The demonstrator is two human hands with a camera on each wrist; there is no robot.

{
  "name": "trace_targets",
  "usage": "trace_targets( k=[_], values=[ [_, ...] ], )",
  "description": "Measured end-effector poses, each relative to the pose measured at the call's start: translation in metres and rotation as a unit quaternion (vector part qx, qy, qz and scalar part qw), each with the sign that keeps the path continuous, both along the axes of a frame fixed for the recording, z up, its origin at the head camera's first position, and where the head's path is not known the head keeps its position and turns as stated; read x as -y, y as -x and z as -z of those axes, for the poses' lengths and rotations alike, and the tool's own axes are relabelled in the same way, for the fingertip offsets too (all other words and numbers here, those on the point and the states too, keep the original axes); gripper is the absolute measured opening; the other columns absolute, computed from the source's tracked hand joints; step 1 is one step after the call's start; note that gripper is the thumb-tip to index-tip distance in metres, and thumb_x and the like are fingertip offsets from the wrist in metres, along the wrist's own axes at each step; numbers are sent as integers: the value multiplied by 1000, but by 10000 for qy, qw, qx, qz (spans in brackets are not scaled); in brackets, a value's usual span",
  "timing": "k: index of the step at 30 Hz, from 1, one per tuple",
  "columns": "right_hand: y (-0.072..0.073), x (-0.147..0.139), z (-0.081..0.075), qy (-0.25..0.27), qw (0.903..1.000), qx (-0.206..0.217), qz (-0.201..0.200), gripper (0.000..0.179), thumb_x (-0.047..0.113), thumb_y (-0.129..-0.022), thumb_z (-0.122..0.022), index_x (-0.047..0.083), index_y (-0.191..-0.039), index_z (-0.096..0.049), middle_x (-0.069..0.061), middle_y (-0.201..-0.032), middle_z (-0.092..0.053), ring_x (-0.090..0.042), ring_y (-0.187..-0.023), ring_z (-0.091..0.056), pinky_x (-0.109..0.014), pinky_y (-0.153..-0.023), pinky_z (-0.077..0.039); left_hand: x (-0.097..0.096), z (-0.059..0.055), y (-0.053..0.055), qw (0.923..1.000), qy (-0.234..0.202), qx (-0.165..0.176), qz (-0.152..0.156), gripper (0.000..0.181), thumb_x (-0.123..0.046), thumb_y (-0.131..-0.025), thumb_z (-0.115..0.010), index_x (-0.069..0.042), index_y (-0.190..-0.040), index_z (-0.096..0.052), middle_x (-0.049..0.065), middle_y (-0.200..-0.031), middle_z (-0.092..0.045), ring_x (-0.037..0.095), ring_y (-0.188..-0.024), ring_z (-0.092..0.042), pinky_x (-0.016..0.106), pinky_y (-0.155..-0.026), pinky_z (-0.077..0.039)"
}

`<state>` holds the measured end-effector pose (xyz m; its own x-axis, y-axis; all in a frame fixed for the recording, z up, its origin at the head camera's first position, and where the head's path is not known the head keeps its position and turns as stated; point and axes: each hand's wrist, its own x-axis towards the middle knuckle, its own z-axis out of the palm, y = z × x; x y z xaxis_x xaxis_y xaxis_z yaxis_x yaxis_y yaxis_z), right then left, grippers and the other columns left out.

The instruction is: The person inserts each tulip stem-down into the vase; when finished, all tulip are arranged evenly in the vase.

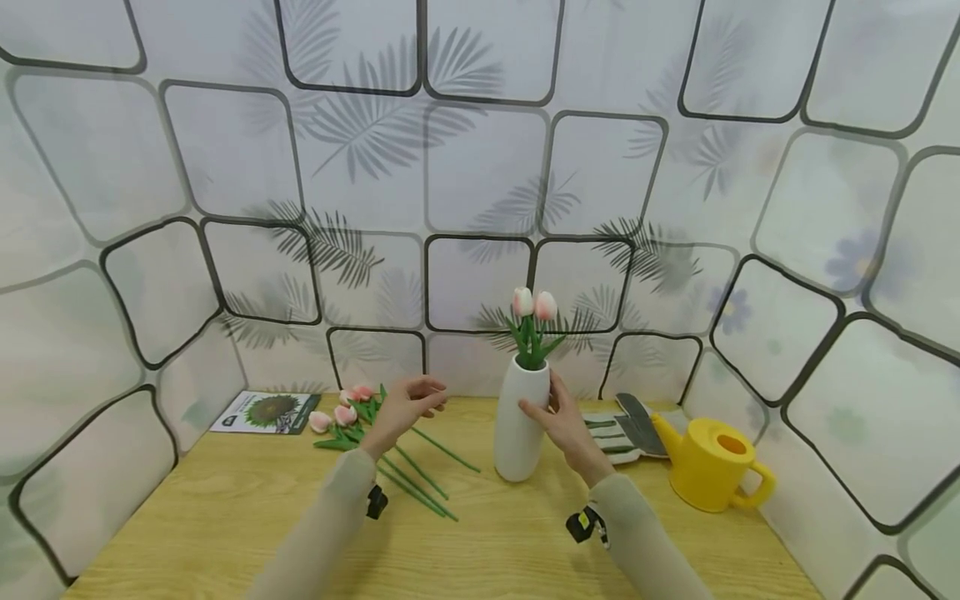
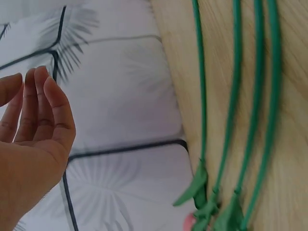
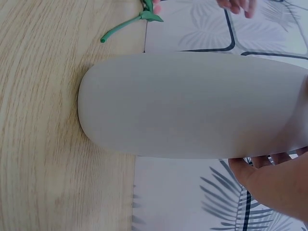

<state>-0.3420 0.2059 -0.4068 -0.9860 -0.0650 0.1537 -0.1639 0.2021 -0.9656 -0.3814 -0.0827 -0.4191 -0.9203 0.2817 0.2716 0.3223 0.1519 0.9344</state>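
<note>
A white vase (image 1: 517,425) stands on the table with two pink-and-white tulips (image 1: 534,312) upright in its mouth. My right hand (image 1: 564,421) grips the vase's upper right side, thumb on the front and fingers round the back. In the right wrist view the vase (image 3: 192,106) fills the middle and partly hides that hand (image 3: 274,183). My left hand (image 1: 408,408) holds nothing, its fingers loosely bent in the air over several pink tulips (image 1: 345,415) lying on the table. Their green stems (image 2: 236,96) run side by side in the left wrist view.
At the back left lies a card with a sunflower picture (image 1: 270,413). Right of the vase are striped gloves (image 1: 611,437) with a dark-bladed tool (image 1: 640,425) on them. A yellow watering can (image 1: 708,467) stands near the table's right edge. A patterned curtain-like wall (image 1: 480,183) encloses the table.
</note>
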Motion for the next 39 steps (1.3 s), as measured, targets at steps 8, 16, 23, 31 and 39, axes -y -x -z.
trace_targets(
  k=[8, 16, 23, 31, 39],
  values=[
    [-18, 4, -19, -7, 9999, 93, -104, 85, 23, -95, -67, 15, -159, -12, -17, -160, -26, -38, -147, -24, -60, -117, -24, 34, 0, -9, 9991, 43, 399, -166, 26, -12, -97, -62, 1, -119, -64, 17, -103, -71, 37, -99, -66, 50, -86, -56],
    [-22, 6, -27, -5, 9998, 158, -83, 83, 21, -95, -66, 13, -158, -12, -17, -160, -26, -39, -147, -25, -59, -118, -23, 66, 27, 1, 9983, 233, 398, -348, 32, -18, -97, -63, 1, -123, -61, 17, -111, -69, 29, -99, -67, 46, -85, -57],
    [-21, 6, -27, -55, 9999, 146, -72, 84, 21, -95, -66, 12, -158, -12, -17, -159, -27, -39, -146, -27, -58, -118, -23, 94, 40, -4, 9935, 460, 878, -567, 36, -13, -97, -62, 6, -127, -57, 22, -111, -67, 32, -97, -67, 49, -84, -57],
    [-22, 7, -27, -44, 9999, 132, -60, 84, 21, -95, -66, 12, -158, -12, -18, -160, -25, -39, -147, -25, -59, -118, -23, 115, 54, -12, 9845, 727, 1481, -596, 36, -6, -94, -62, 15, -123, -55, 11, -87, -71, 13, -74, -68, 32, -66, -58],
    [-23, 7, -26, -16, 9999, 139, -52, 84, 20, -95, -67, 11, -158, -13, -18, -159, -26, -39, -147, -25, -59, -118, -23, 124, 60, -14, 9759, 887, 1921, -537, 28, 0, -94, -55, 16, -117, -56, 6, -74, -68, 12, -63, -66, 27, -57, -56]
  ],
)
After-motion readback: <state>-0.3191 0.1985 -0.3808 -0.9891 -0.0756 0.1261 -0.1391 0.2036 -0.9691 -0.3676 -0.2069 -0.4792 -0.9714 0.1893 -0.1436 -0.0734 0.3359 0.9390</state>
